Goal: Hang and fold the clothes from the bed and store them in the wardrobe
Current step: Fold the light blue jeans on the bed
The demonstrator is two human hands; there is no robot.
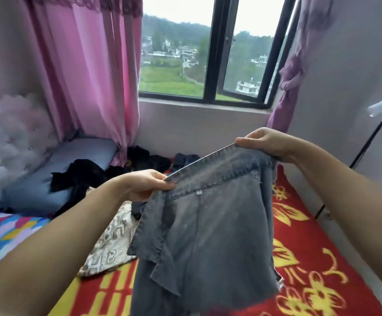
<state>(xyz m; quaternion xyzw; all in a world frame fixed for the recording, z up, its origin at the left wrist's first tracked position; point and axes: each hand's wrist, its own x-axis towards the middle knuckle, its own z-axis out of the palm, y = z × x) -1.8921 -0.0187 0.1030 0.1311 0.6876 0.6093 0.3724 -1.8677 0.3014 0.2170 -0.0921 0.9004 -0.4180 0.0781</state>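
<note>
While both hands are raised over the bed (299, 236), one pair of grey denim jeans (208, 224) hangs between them, held up by its waistband, which runs stretched from one hand to the other. The left hand (144, 184) pinches the waistband's lower, nearer end, thumb on top and fingers curled beneath the cloth. The right hand (265, 142) grips the higher, farther end, its fingers folded over the band. The jeans hang clear of the red and yellow blanket (310, 258), and a loose flap of denim droops along their left edge.

On the bed behind lie other clothes: one cream garment printed with letters (110, 242) just left of the jeans, one black heap (78, 176) draped over the single blue pillow (48, 179), a second black heap (146, 158) near the wall, and one dark blue piece (185, 159) beside it. Whether each heap is one garment or several cannot be told.

Two curtains frame the window (210, 65): a pink curtain (89, 76) on the left and a purple curtain (292, 76), knotted, on the right. A multicoloured sheet (5, 233) shows at the lower left.
</note>
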